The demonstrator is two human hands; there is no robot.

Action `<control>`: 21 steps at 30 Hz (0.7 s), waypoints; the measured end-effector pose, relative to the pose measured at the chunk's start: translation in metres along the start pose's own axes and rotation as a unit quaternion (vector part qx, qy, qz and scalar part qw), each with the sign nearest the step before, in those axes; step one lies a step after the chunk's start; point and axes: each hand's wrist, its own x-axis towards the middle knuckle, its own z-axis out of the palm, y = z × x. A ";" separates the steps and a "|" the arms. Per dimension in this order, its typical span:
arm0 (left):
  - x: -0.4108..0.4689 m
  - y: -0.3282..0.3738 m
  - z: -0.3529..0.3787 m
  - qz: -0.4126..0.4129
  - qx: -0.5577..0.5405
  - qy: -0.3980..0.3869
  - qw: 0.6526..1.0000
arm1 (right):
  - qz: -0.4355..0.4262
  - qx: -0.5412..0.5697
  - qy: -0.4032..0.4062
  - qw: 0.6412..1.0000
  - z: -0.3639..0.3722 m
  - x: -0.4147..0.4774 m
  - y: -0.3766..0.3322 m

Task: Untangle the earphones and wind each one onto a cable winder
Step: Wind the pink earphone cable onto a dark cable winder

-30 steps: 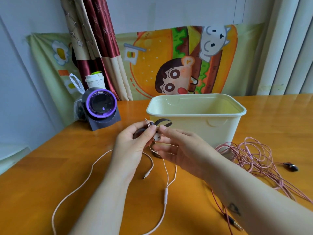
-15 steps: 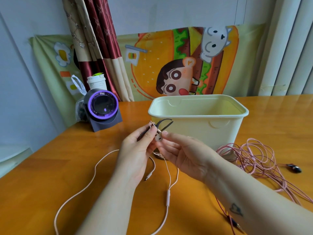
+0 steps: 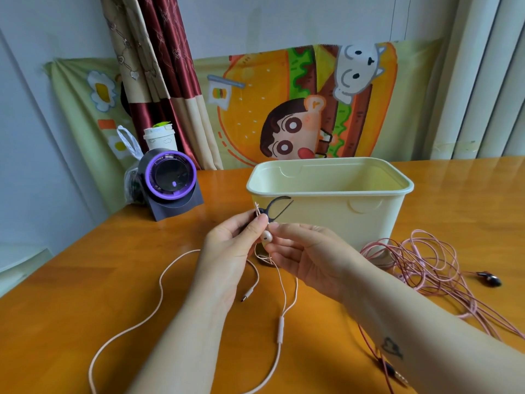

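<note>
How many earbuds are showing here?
2. A pale earbud is pinched in the right hand, before the cream tub; a dark earbud lies on the table at far right, beside the pink cable tangle. More may be hidden in it.

The left hand (image 3: 227, 251) hid the black cable winder's (image 3: 270, 213) lower half. The pale pink cable (image 3: 280, 329) ran off the bottom edge, the tangled pink earphones (image 3: 420, 265) off the right.

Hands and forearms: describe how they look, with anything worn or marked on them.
The left hand and right hand are bare: no gloves, rings or watch in view. Both forearms are uncovered, no sleeves showing. The right forearm carries a small dark heart-outline tattoo. Fingernails look short and plain.
</note>
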 end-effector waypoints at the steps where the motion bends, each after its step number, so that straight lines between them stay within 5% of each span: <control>1: 0.000 0.000 0.000 0.000 -0.003 0.006 1.000 | -0.005 -0.005 -0.002 1.000 0.000 0.000 0.000; 10: 0.000 0.002 0.003 -0.036 -0.126 0.023 0.991 | 0.007 0.040 -0.052 0.998 0.007 -0.002 0.009; 21: 0.001 -0.007 0.008 -0.017 -0.057 0.038 0.998 | -0.066 -0.017 0.003 0.998 0.003 0.001 0.012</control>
